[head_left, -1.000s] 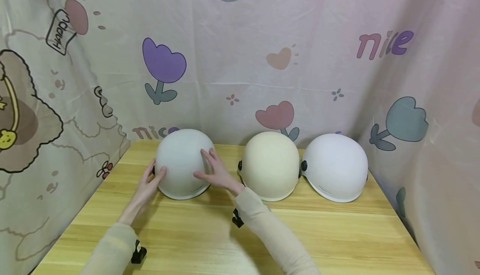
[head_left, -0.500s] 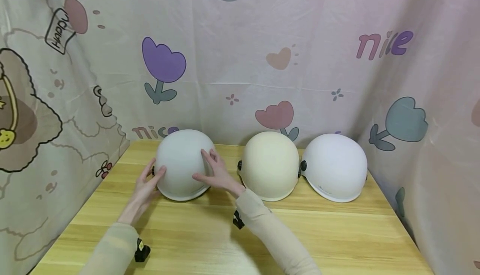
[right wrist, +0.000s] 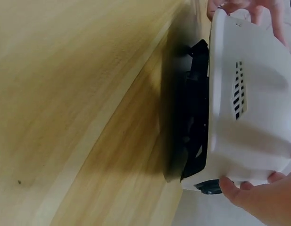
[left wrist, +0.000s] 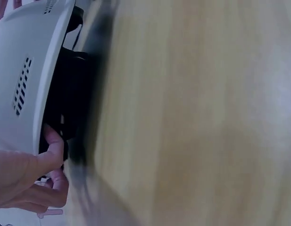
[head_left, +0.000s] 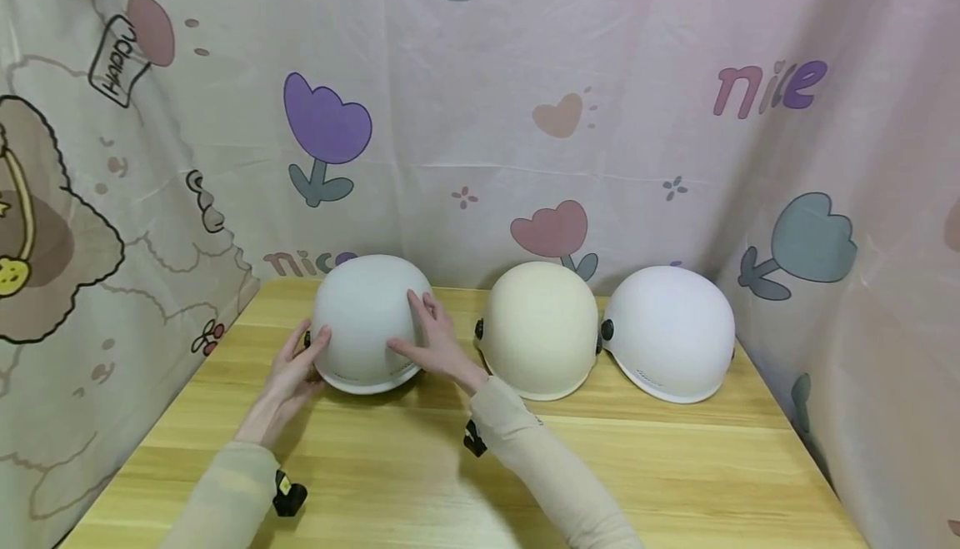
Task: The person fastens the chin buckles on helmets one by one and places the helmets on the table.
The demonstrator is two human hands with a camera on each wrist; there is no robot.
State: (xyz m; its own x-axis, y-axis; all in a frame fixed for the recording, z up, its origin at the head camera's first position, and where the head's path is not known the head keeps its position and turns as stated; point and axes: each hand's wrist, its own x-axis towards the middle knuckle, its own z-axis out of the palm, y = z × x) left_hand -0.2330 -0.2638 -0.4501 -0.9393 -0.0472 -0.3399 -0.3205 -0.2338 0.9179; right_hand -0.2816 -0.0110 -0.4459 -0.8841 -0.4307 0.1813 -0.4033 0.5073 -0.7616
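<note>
A pale grey helmet (head_left: 371,324) is at the left of the table, held between both hands. My left hand (head_left: 288,378) grips its left side, thumb on the shell. In the left wrist view, the left fingers (left wrist: 54,143) curl under the rim. My right hand (head_left: 444,349) holds the right side with thumb and fingers spread over the shell. Slotted vents (right wrist: 239,89) and black straps and lining (right wrist: 196,101) show in the right wrist view. A shadowed gap shows between the rim and the table there.
A cream helmet (head_left: 542,332) and a white helmet (head_left: 670,336) stand side by side to the right on the wooden table (head_left: 660,482). A printed curtain (head_left: 450,116) hangs close behind and along both sides.
The grey helmet has risen a little and its near rim has tipped up, so its vents show more. Both hands have moved slightly with it; the other helmets stay put.
</note>
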